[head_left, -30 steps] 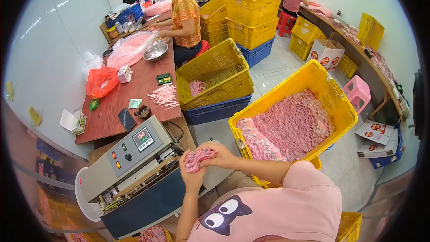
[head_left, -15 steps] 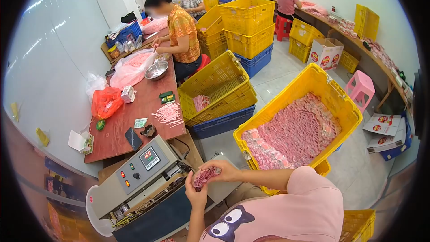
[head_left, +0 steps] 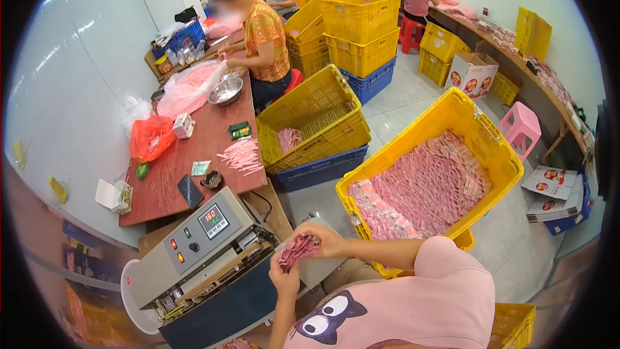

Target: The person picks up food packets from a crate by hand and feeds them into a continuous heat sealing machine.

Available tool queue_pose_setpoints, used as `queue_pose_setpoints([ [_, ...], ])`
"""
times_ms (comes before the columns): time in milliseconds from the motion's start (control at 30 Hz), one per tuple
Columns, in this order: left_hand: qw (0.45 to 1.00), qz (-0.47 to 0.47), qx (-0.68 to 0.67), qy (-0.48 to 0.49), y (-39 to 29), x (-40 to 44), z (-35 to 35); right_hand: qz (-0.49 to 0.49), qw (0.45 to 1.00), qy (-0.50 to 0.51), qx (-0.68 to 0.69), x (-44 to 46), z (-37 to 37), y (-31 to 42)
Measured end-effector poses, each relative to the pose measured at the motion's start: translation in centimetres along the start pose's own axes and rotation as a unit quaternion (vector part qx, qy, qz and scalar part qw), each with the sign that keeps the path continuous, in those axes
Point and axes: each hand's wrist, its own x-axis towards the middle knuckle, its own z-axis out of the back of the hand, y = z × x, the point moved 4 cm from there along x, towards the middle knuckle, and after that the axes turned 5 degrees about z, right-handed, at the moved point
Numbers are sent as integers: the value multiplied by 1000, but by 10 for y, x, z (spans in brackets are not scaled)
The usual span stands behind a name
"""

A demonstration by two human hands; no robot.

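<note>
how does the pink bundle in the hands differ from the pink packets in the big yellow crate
Pose: the pink bundle is held between the left hand and right hand, while the pink packets lie inside the yellow crate.
Amount: the pink bundle is a small handful; the pink packets spread across much of the yellow crate.
Shared: both are mainly pink.

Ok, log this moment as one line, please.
left hand: gripping pink bundle | right hand: gripping pink bundle | grey machine: display lit | nearest yellow crate: pink contents inside
</note>
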Motion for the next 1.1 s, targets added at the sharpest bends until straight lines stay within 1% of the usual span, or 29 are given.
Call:
queue_pose_setpoints([
  [67,999,25,16,22,12,4,-2,-86,994,32,51,-11,1,-18],
  [100,995,50,84,28,26,5,-2,-114,991,57,43,-18,2,-27],
  [167,967,19,255,-11,42,-7,3,-182,981,65,20,-40,0,-42],
  [200,946,-43,320,-15,31,-11,1,-154,987,46,30,-48,-2,-47],
  [267,950,-25,310,-6,47,-11,1,-214,970,60,100,-50,-11,-54],
  [300,974,-2,224,-23,40,-8,-1,-199,977,58,45,-40,-9,-43],
  [333,981,5,193,-28,28,-5,-1,-145,987,59,-31,-30,-7,-34],
  [367,985,11,165,-39,17,-2,1,-122,991,52,-32,-20,-3,-26],
  [400,988,18,150,-38,10,0,3,-155,987,39,37,-19,-3,-27],
  [433,990,22,135,-33,5,0,5,-161,985,57,3,-9,3,-14],
  [500,990,57,130,-11,17,4,5,-169,976,57,124,-2,5,-18],
  [533,977,82,197,24,27,5,3,-222,967,65,111,-17,5,-39],
  [600,927,-51,372,13,17,1,0,-172,980,99,14,-34,0,-57],
  [633,932,-70,356,2,6,3,-3,-180,978,80,75,-26,-3,-41],
  [667,936,-34,351,1,5,4,-5,-203,974,86,48,-35,-6,-53],
  [700,949,23,314,-12,5,7,-8,-185,978,83,46,-28,-8,-47],
  [733,959,39,279,-41,7,11,-10,-169,980,87,52,-21,-8,-40],
  [767,970,74,227,-37,9,10,-11,-169,981,79,47,-20,-5,-33],
  [800,977,110,179,-40,1,11,-8,-136,988,70,27,-12,-6,-27],
  [833,982,71,170,-40,3,12,-6,-102,993,64,9,-3,-8,-21],
  [900,994,70,82,-24,14,7,-5,-91,993,68,22,-1,-2,-13],
  [933,996,70,56,-11,20,5,-7,-84,994,63,-5,-5,1,-14],
  [967,995,79,62,-1,32,0,-7,-77,995,56,-31,-10,3,-17],
  [1000,994,81,67,7,46,-2,-8,-93,994,44,-23,-23,2,-34],
  [1033,992,77,102,-1,50,-5,-7,-131,990,47,8,-29,1,-37],
  [1067,992,73,101,-1,54,-5,-5,-170,983,50,39,-36,2,-40],
  [1100,989,90,114,16,52,-8,-4,-177,982,54,48,-39,1,-41],
])
